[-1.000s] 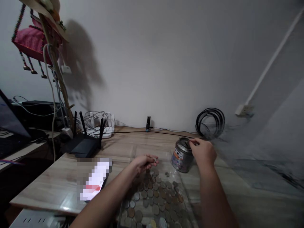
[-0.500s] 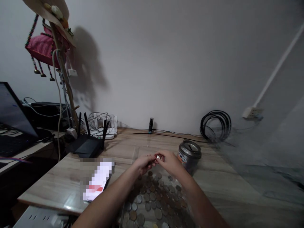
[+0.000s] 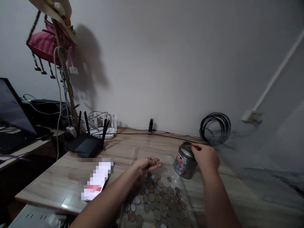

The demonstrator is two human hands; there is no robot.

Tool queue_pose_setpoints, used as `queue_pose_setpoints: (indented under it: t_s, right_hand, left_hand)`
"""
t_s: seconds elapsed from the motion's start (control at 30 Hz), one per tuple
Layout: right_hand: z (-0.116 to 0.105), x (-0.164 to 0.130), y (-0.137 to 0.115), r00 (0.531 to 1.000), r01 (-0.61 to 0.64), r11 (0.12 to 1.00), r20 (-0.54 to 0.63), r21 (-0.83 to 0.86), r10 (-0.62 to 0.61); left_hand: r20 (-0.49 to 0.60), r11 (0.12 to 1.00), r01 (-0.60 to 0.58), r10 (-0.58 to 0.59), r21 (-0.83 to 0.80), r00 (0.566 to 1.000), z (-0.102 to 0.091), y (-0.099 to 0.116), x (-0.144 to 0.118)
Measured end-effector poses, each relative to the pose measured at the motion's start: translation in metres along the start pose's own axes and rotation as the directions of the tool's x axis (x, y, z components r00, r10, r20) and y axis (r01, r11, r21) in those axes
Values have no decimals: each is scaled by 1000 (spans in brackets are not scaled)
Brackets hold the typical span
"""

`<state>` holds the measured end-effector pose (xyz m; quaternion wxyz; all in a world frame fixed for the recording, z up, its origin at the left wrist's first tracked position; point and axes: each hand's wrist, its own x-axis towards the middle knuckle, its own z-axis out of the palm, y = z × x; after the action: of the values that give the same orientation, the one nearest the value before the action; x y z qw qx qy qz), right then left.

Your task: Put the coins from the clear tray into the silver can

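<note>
A pile of several coins [image 3: 158, 199] lies on a clear plastic sheet [image 3: 142, 152] on the wooden table [image 3: 123, 147]. My left hand [image 3: 147, 164] hovers over the far edge of the pile, palm up, fingers curled around a few coins. A silver tin can [image 3: 184, 161] with a printed label stands to the right of the pile, tilted slightly. My right hand [image 3: 205, 156] rests at the can's top rim, fingertips pinched over its opening; whether a coin is in them I cannot tell.
A black router [image 3: 86, 144] with antennas and a white power strip [image 3: 104, 126] stand at the back left. A pixelated white object [image 3: 96, 179] lies left of the coins. A coiled black cable [image 3: 215, 128] leans on the wall. A laptop [image 3: 11, 114] sits far left.
Half a second ago both hands met above the coins. Since then my right hand has moved right to the top of the can, and my left hand has stayed over the pile.
</note>
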<state>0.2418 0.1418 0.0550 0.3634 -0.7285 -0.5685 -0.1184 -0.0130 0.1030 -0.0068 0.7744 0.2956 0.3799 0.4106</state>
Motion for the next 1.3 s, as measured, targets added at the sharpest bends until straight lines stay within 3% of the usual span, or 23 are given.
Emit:
queue_pose_setpoints:
  t_s: [0.17, 0.23, 0.3, 0.37, 0.4, 0.47, 0.53, 0.57, 0.7, 0.77, 0.9, 1.03, 1.2, 1.3]
  right_hand:
    - [-3, -13, -21, 962, 241, 969, -149, 62, -229]
    - [-2, -28, -39, 931, 365, 908, -97, 204, -352]
    - [2, -49, -60, 839, 461, 814, 126, 354, -530]
    - [9, -70, -78, 678, 502, 753, 347, 426, -648]
    - [12, -78, -84, 619, 514, 742, 413, 431, -668]
    - [16, -87, -91, 573, 518, 741, 470, 427, -671]
    - [16, -82, -88, 601, 486, 763, 470, 427, -646]
    - [15, -76, -83, 640, 463, 778, 447, 425, -625]
    - [3, -33, -45, 887, 332, 892, 222, 306, -406]
    - [2, -13, -24, 956, 252, 950, 107, 184, -274]
    - [12, 8, 0, 972, 233, 968, -44, 97, -229]
    - [23, 7, 3, 976, 206, 974, -84, 90, -199]
    - [20, 8, 14, 988, 117, 948, 60, 296, -141]
    - [16, 11, 20, 990, 42, 945, 113, 325, -83]
  left_hand:
    - [-10, 1000, -20, 20, 3, 1000, 2, 1, -1]
    - [-2, 1000, -28, 28, -6, 1000, 1, 1, 0]
    - [7, 999, -45, 45, -18, 999, 0, 0, 1]
    - [23, 996, -80, 81, -27, 996, -1, -2, 3]
    - [30, 995, -94, 95, -30, 995, -1, -2, 4]
    - [42, 994, -99, 101, -49, 994, -2, -3, 5]
    - [50, 996, -51, 55, -77, 997, -1, -3, 4]
    - [56, 996, -16, 21, -93, 998, -1, -2, 3]
    - [79, 986, 99, -89, -131, 993, 0, 0, 1]
    - [81, 984, 107, -96, -145, 992, 0, 1, 1]
    - [85, 985, 94, -83, -145, 993, -2, 0, 2]
    - [62, 991, 65, -58, -113, 996, -2, 0, 1]
    - [40, 994, 54, -50, -93, 998, -2, 0, 1]
    - [39, 994, 60, -56, -92, 998, -2, 0, 2]
